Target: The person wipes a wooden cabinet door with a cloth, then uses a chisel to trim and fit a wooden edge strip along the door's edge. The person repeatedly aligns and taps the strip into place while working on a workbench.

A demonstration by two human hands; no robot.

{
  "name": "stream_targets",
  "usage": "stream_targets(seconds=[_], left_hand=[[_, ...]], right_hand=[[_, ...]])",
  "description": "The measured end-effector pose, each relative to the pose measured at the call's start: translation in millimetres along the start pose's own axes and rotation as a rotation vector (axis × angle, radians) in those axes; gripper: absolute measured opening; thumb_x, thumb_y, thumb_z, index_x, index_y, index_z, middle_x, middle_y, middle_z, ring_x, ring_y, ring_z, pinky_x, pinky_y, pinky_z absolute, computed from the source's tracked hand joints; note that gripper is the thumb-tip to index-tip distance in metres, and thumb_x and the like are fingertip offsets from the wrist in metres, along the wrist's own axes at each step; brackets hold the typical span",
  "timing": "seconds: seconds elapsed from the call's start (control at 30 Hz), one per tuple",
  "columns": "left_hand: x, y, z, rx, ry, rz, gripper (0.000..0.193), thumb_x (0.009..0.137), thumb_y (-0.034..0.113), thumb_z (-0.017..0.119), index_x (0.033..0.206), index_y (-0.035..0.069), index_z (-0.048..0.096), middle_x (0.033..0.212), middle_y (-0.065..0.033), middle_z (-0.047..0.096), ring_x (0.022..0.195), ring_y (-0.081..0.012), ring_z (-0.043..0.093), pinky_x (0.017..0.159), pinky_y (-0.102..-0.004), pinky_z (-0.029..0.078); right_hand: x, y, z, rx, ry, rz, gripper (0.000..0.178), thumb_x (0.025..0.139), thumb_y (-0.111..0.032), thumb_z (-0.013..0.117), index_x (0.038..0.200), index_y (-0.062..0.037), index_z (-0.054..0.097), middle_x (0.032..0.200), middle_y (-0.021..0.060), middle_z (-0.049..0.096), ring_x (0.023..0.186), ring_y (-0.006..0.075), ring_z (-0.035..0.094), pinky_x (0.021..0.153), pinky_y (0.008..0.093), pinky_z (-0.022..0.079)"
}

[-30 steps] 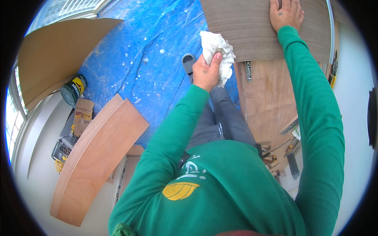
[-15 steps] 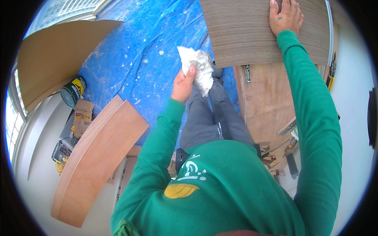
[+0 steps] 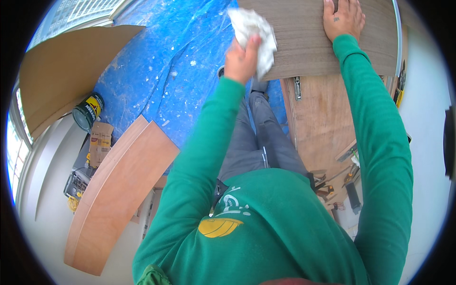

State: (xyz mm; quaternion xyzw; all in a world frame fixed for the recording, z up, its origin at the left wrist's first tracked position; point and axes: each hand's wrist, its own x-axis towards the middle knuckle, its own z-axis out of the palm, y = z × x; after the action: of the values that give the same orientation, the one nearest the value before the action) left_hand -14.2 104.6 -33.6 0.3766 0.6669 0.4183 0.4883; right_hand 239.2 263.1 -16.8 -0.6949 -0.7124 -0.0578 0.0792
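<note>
My left hand (image 3: 242, 58) is closed round a crumpled white rag (image 3: 259, 38), thumb on top. The rag overlaps the near left edge of a brown wood-grain panel (image 3: 299, 42); whether it touches the panel I cannot tell. On that panel, close to its right side, my right hand (image 3: 343, 20) lies flat with its fingers a little apart. A pale edge strip (image 3: 397, 38) runs along the panel's right side. Below the panel's near edge, a metal hinge (image 3: 297, 88) sits on a plywood cabinet surface (image 3: 323, 118).
Blue plastic sheeting (image 3: 161, 61) covers the floor ahead. Two curved plywood pieces (image 3: 123, 199) stand at left, near a dark green paint bucket (image 3: 88, 111), a cardboard box (image 3: 100, 142) and a large brown sheet (image 3: 71, 66). Several hand tools (image 3: 327, 190) lie at right beside my body.
My left hand has moved forward and to the right with the rag, up to the panel's left edge. My right hand has stayed nearly still on the panel.
</note>
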Motion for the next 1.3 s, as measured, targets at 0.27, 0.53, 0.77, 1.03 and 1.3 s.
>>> stream_targets(seconds=[0.27,0.53,0.77,1.03,1.3], left_hand=[[60.0,33.9,-4.6,0.176,0.078,-0.014,0.043,0.109,0.039,0.061,0.126,0.001,0.071,0.113,-0.0132,0.078,0.104,-0.0212,0.071,0.091,-0.0373,0.055],[-83.3,-1.2,0.8,0.187,-0.096,0.023,0.044,0.107,0.039,0.059,0.132,0.004,0.064,0.112,-0.0265,0.075,0.106,-0.0493,0.071,0.090,-0.0522,0.056],[65.1,10.6,-5.6,0.212,0.053,0.064,0.064,0.103,0.055,0.058,0.124,-0.004,0.066,0.111,-0.0319,0.074,0.106,-0.0519,0.070,0.092,-0.0535,0.056],[203.4,46.8,-19.0,0.331,0.136,0.182,0.062,0.109,0.052,0.048,0.134,-0.001,0.068,0.130,-0.0337,0.067,0.126,-0.0515,0.061,0.103,-0.0502,0.050],[-34.9,-3.5,-2.1,0.202,-0.048,0.046,0.047,0.109,0.043,0.055,0.134,0.005,0.064,0.119,-0.0277,0.073,0.111,-0.0487,0.069,0.093,-0.0519,0.055]], right_hand=[[2.5,1.2,8.0,0.001,0.019,-0.009,0.061,0.106,-0.041,0.054,0.158,-0.0098,0.046,0.166,0.0210,0.040,0.153,0.0424,0.035,0.126,0.0587,0.025],[0.9,4.0,6.7,0.001,0.021,-0.028,0.060,0.107,-0.040,0.053,0.158,-0.0098,0.046,0.167,0.0216,0.038,0.154,0.0438,0.034,0.127,0.0589,0.024],[1.5,3.9,5.3,0.007,-0.014,-0.015,0.062,0.107,-0.042,0.051,0.160,-0.0091,0.043,0.168,0.0212,0.036,0.155,0.0433,0.032,0.127,0.0586,0.022],[6.0,-0.3,4.8,-0.010,-0.067,0.009,0.063,0.108,-0.043,0.049,0.162,-0.0099,0.041,0.170,0.0206,0.034,0.156,0.0425,0.030,0.129,0.0584,0.020],[0.8,7.4,10.8,0.012,-0.009,-0.016,0.065,0.107,-0.048,0.048,0.162,-0.0136,0.041,0.171,0.0179,0.033,0.158,0.0389,0.028,0.129,0.0580,0.019]])
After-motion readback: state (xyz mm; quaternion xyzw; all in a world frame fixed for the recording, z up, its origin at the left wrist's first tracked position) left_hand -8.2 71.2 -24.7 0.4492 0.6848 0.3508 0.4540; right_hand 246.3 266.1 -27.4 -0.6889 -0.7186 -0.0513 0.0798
